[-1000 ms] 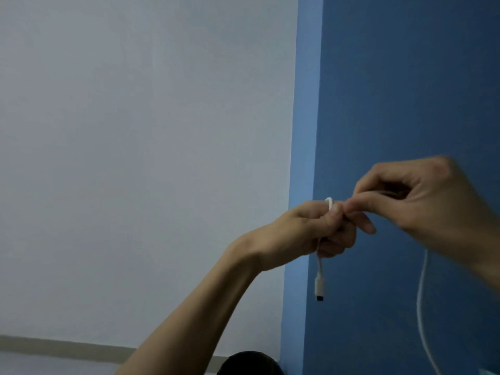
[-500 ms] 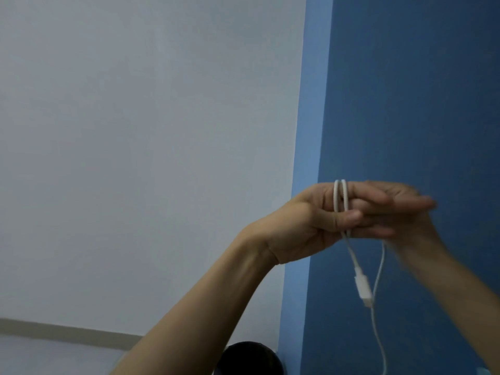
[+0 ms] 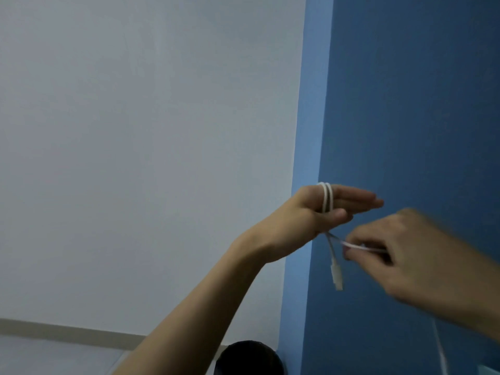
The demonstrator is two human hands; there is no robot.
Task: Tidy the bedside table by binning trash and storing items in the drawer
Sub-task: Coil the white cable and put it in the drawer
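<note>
Encircling left hand point(image 3: 311, 217), white cable point(image 3: 326, 197) runs to pinching right hand point(image 3: 400, 250).

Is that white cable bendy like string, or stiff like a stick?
Probably floppy: the cable loops twice round the fingers of the left hand and bends sharply toward the right hand pinching it. Likely light too, since a fingertip pinch holds it. The plug dangles below, so it would probably swing when moved.

My left hand point(image 3: 319, 212) raised, fingers straight, thumb pinning the cable point(image 3: 326, 197), my right hand point(image 3: 405, 255) just beside it, pinching its strand
</note>
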